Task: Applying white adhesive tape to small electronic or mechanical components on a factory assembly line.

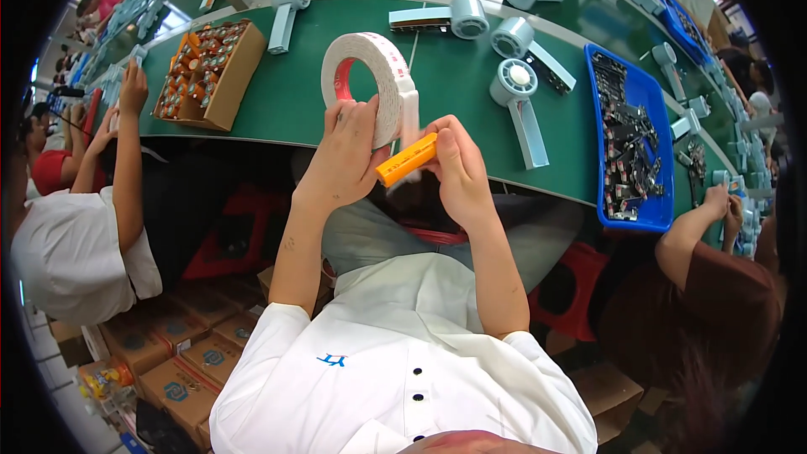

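Observation:
My left hand (340, 155) is closed around the lower edge of a large roll of white double-sided tape (391, 105), its fingers reaching into the red-lined core. A loose strip hangs off the roll's right side, down toward my right hand (462, 172). That hand pinches an orange cylindrical battery (407, 160), tilted with its near end to the lower left. The battery is just below the roll, over the table's front edge. Whether the strip touches the battery is blurred and partly hidden by my fingers.
On the green table (286, 130), a cardboard box (238, 84) of orange batteries stands left. Several pale blue handheld fans (514, 84) lie beyond my hands. A blue tray (664, 189) of small dark parts sits right. Co-workers' arms (130, 151) work at both sides.

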{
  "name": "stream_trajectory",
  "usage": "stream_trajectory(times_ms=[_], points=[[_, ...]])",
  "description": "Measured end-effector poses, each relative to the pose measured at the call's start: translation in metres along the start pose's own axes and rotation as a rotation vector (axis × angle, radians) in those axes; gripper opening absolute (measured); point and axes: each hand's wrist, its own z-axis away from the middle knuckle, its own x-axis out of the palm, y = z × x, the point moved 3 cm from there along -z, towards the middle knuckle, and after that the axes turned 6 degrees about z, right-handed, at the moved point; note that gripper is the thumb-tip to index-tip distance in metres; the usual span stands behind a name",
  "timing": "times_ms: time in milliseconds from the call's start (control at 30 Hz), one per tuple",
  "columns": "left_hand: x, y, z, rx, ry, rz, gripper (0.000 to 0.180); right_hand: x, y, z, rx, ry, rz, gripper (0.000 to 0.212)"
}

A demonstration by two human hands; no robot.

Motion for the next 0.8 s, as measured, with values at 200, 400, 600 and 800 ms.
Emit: stream_trajectory(times_ms=[200, 400, 600, 800], points=[[0.001, -0.012, 0.000, -0.071, 0.122, -0.140, 0.065, -0.020, 0.028, 0.026, 0.152, -0.306, -0.523, 0.040], [-0.006, 0.008, -0.004, 0.056, 0.083, -0.177, 0.061, -0.016, 0.009, 0.016, -0.267, 0.201, 0.093, 0.039], [0.006, 0.025, -0.003, 0.210, 0.139, -0.187, 0.058, -0.006, -0.001, 0.010, -0.259, 0.259, 0.063, 0.041], [0.008, 0.028, -0.001, 0.117, 0.151, -0.202, 0.057, -0.010, 0.001, 0.018, -0.127, 0.288, -0.049, 0.043]])
